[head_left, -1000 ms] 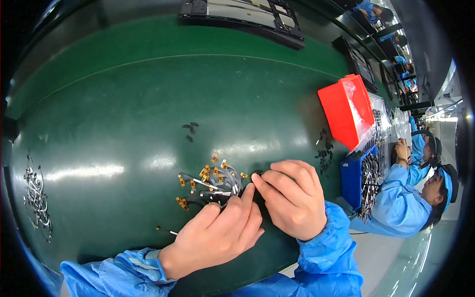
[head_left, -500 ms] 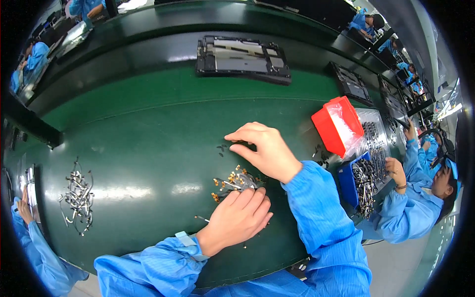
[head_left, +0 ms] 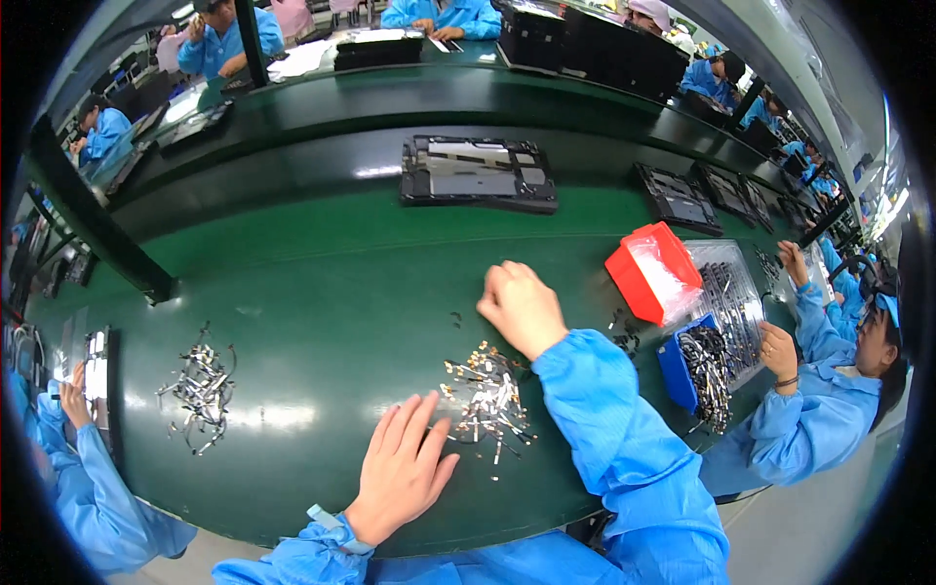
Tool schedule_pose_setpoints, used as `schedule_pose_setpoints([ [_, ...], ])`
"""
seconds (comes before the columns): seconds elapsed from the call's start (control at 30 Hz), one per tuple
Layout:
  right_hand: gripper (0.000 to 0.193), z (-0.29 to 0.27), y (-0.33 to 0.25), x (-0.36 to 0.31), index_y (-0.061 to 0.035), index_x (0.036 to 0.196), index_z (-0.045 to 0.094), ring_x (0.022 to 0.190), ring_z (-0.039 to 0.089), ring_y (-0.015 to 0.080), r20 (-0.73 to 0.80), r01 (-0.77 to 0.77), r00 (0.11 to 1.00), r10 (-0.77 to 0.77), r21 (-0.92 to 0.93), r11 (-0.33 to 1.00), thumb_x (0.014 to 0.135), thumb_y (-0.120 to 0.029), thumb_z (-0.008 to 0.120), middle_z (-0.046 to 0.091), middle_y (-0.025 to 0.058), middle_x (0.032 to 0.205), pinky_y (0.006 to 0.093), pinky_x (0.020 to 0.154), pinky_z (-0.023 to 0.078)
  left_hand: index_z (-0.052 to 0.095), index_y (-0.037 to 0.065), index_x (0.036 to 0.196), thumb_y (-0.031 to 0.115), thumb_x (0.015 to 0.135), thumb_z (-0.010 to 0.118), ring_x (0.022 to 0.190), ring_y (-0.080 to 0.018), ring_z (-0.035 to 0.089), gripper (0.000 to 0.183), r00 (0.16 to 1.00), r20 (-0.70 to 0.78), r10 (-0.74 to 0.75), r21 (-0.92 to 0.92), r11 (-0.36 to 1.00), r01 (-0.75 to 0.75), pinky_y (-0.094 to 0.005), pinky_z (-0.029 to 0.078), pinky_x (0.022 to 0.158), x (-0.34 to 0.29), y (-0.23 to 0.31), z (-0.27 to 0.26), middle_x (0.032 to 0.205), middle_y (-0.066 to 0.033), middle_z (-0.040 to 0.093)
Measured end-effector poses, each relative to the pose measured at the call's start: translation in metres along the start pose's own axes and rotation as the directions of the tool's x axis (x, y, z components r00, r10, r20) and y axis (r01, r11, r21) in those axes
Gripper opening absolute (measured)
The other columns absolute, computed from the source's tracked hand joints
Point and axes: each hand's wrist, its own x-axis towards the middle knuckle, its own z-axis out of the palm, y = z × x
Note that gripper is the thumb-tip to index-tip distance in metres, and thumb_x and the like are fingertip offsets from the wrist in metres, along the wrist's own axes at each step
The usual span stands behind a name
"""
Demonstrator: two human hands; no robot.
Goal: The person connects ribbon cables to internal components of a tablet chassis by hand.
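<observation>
My left hand (head_left: 405, 463) lies flat with fingers spread on the green table, just left of a pile of small flex cables (head_left: 489, 398) with gold and white ends. It holds nothing. Beyond the pile, my right hand (head_left: 524, 307) is closed, its fingers curled toward the tabletop. Whatever those fingers may hold is hidden. A few tiny black pieces (head_left: 455, 319) lie on the table to the left of that hand. At the left, a second heap of cables (head_left: 200, 390) rests apart from both hands.
To the right stand a red bin (head_left: 655, 278) lined with clear plastic, a blue bin (head_left: 694, 366) full of cables and a clear tray (head_left: 736, 302). Black pieces (head_left: 624, 331) lie beside them. A black framed panel (head_left: 480, 174) sits on the far ledge. Co-workers flank the table.
My left hand has come off the cable pile and moved left and nearer, its fingers spreading. My right hand's fingers have curled closed. The view has tilted up.
</observation>
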Motion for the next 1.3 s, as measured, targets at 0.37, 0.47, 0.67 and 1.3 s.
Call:
schedule_pose_setpoints([
  [0.37,0.028,-0.035,0.064,0.043,0.0007,0.102,0.064,0.083,0.068,0.0317,-0.026,-0.164,0.982,0.188,0.39,0.906,0.078,-0.012,0.066,0.069,0.0184,0.087,0.0386,0.077,0.053,0.028,0.001,0.146,0.046,0.096,0.044,0.14,-0.0412,0.021,0.069,0.997,-0.08,0.002,-0.087,0.996,-0.009,-0.0534,0.015,0.114,0.073,0.031,0.053,0.149,-0.0271,0.026],
  [0.47,0.045,-0.013,0.097,0.082,0.0005,0.118,0.057,0.101,0.063,0.0391,-0.205,-0.214,0.933,0.297,0.349,0.912,0.081,-0.021,0.069,0.064,0.0263,0.106,0.0415,0.088,0.049,0.03,0.0,0.143,0.043,0.097,0.042,0.14,-0.0427,0.02,0.064,0.982,-0.102,-0.162,-0.228,0.964,0.135,-0.0532,0.015,0.114,0.101,0.001,0.041,0.149,-0.0291,0.025],
  [0.67,0.064,0.025,0.147,0.124,-0.0077,0.139,0.043,0.114,0.056,0.0408,-0.098,-0.433,0.871,0.481,0.306,0.848,0.085,-0.039,0.062,0.058,0.0269,0.121,0.044,0.097,0.044,0.033,-0.003,0.141,0.041,0.099,0.037,0.138,-0.0432,0.025,0.061,0.736,-0.297,-0.609,-0.409,0.777,0.478,-0.0517,0.016,0.114,0.172,-0.123,0.026,0.145,-0.0309,0.031],
  [1.3,0.071,-0.019,-0.009,0.11,-0.011,0.146,0.034,0.126,0.048,0.0235,0.408,-0.432,0.815,-0.412,0.901,0.037,0.084,-0.006,0.068,0.04,0.0166,0.145,0.0389,0.103,0.043,0.059,0.0,0.11,0.013,0.094,0.054,0.121,-0.0284,0.053,0.021,0.813,0.502,-0.295,-0.678,-0.718,0.158,-0.0383,0.042,0.106,-0.065,-0.025,-0.032,0.119,-0.0168,0.06],
])
